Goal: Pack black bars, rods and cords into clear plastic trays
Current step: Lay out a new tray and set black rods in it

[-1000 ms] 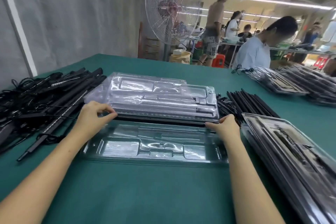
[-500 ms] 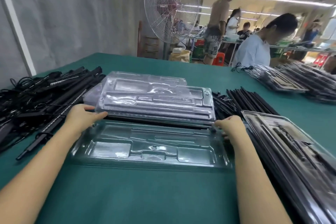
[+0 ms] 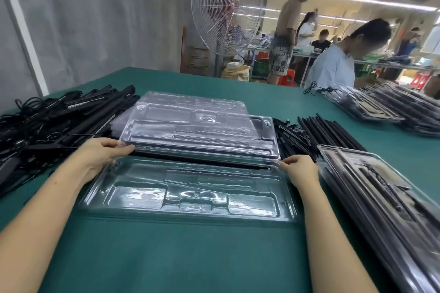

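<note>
Left hand (image 3: 100, 154) and right hand (image 3: 301, 170) pinch the near tray (image 3: 190, 188), long axis crosswise.

Cannot read any text, label, brand, number or sign here. Can make out only black-and-white, letter-like print on the shorts (image 3: 280, 58) of a person standing in the background, too small and blurred to spell out.
</note>
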